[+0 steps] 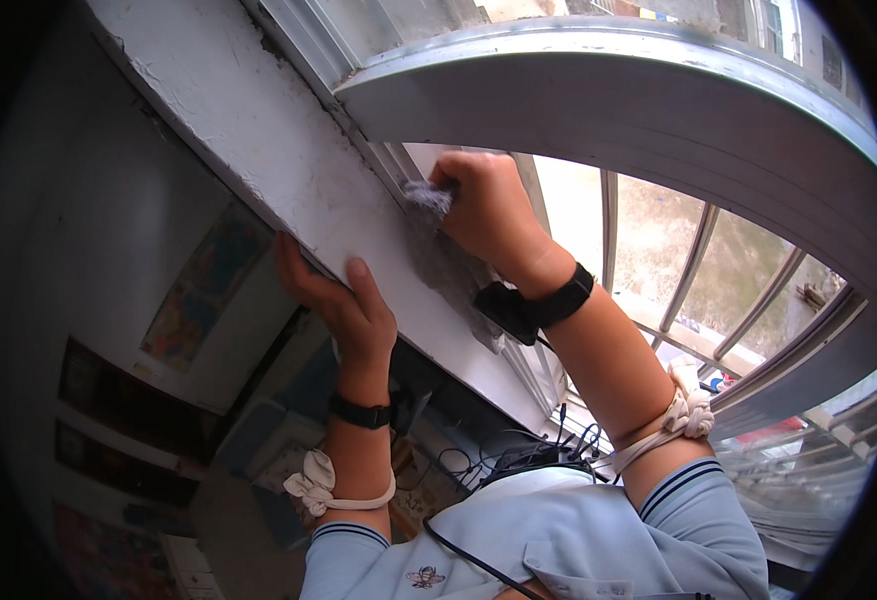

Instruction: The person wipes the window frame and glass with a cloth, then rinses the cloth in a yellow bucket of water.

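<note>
My right hand (479, 202) is closed around a crumpled grey cloth (446, 262), which hangs down over the inner side of the window track (393, 176). My left hand (348, 300) rests on the edge of the white window sill (296, 150), its thumb on top and its fingers over the outer edge, holding no object. Both wrists wear black straps, and a pale cloth band is tied round each arm. The right wrist's strap carries a black box (507, 311) near the cloth.
A window frame (596, 97) arches overhead at the right. Metal bars (690, 266) stand outside the opening. Black cables (551, 454) lie bunched by my chest. Below the sill are a dim room, a wall with a coloured poster (205, 285) and dark wall panels (130, 405).
</note>
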{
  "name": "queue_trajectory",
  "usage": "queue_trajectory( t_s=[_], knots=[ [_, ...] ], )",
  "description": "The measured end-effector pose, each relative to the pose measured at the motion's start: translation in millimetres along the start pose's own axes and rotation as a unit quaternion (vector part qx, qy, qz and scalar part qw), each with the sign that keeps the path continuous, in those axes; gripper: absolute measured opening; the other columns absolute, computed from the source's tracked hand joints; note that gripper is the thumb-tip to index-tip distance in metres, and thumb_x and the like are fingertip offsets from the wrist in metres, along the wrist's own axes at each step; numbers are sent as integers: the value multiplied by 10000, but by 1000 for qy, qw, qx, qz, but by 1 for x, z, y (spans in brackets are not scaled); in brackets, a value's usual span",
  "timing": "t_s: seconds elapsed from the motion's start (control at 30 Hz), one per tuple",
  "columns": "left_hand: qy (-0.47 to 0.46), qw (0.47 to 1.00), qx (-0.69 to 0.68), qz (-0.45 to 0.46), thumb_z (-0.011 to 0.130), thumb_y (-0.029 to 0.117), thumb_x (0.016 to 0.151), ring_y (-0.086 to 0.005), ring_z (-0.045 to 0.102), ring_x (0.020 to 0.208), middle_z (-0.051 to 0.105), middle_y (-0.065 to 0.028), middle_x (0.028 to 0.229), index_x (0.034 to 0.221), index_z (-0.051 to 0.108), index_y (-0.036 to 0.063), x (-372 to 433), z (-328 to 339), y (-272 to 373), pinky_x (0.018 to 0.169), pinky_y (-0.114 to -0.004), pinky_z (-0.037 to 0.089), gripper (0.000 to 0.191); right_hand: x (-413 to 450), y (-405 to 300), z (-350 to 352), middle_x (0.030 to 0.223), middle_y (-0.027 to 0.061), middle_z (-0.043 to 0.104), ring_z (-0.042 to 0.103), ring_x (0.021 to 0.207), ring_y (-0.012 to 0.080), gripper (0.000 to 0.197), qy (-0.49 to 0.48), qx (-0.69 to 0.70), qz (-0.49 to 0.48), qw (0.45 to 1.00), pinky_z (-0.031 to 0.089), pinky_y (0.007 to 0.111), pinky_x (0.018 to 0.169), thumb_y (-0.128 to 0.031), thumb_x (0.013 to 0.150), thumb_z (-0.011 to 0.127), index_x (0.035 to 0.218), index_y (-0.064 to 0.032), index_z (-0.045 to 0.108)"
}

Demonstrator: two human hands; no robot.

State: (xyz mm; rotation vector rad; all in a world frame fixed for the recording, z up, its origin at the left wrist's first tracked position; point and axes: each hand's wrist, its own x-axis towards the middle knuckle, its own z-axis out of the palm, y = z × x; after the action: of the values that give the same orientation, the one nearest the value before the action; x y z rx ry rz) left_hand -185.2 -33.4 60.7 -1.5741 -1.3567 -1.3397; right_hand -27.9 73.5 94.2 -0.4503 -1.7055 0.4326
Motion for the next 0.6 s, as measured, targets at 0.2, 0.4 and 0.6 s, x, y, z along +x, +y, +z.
queue_trajectory(
  t_s=[0.2,0.4,0.6],
  knots=[
    [-8,1000,13,10,365,337,994,-393,238,1297,161,-276,1415,1412,111,-56,-2,3,0,1044,-511,233,627,15,-8,3,762,180,648,632,700,292,155,54,48,11,997,489,319,623,98,661,628,794,21,644],
    [4,1000,-28,12,361,330,995,-373,255,1291,177,-264,1407,1416,117,-61,-4,7,-3,1046,-504,244,624,17,11,12,711,129,634,594,661,202,108,58,91,17,994,481,298,626,85,712,610,805,34,633],
    [8,999,-33,5,365,315,990,-352,291,1286,202,-253,1394,1414,120,-75,-6,9,1,1059,-469,248,625,1,20,-3,617,148,578,503,577,142,74,-62,93,48,993,445,289,582,52,697,642,761,53,606]
  ],
)
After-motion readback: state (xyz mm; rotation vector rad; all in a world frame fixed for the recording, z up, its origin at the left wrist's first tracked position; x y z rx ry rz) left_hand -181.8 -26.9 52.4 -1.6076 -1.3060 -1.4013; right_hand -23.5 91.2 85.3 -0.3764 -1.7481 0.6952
